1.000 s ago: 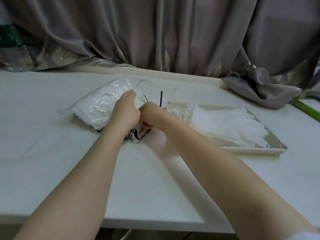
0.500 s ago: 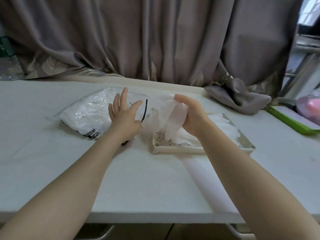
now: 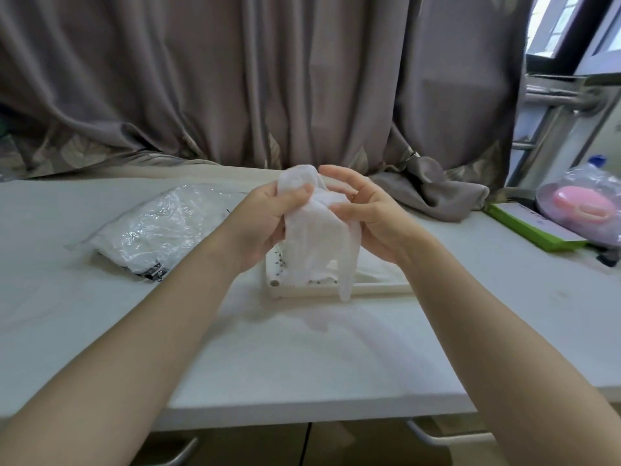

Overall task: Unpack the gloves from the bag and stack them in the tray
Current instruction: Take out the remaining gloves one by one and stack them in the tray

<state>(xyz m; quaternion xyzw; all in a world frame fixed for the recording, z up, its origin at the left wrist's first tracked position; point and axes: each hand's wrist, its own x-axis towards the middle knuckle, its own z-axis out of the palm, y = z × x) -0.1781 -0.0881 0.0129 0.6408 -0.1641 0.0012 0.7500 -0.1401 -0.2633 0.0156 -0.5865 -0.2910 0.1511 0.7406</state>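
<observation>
A thin translucent white glove (image 3: 316, 240) hangs in the air above the near left corner of the beige tray (image 3: 336, 290). My left hand (image 3: 268, 220) grips its upper part, thumb pressed on top. My right hand (image 3: 366, 213) holds its right side with fingers curled around it. The glove's fingers dangle down past the tray's front rim. More white gloves lie in the tray, mostly hidden behind my hands. The clear plastic bag (image 3: 161, 230) with white gloves inside lies on the table to the left.
A white table (image 3: 302, 351) carries everything; its front edge is near me. A grey curtain (image 3: 268, 79) hangs behind, with a bundle of it (image 3: 433, 190) resting on the table. At the far right sit a green-edged box (image 3: 531, 227) and a pink item in plastic (image 3: 584, 206).
My left hand left the bag and rose to join the right hand on the glove. The glove has been lifted higher over the tray's near corner.
</observation>
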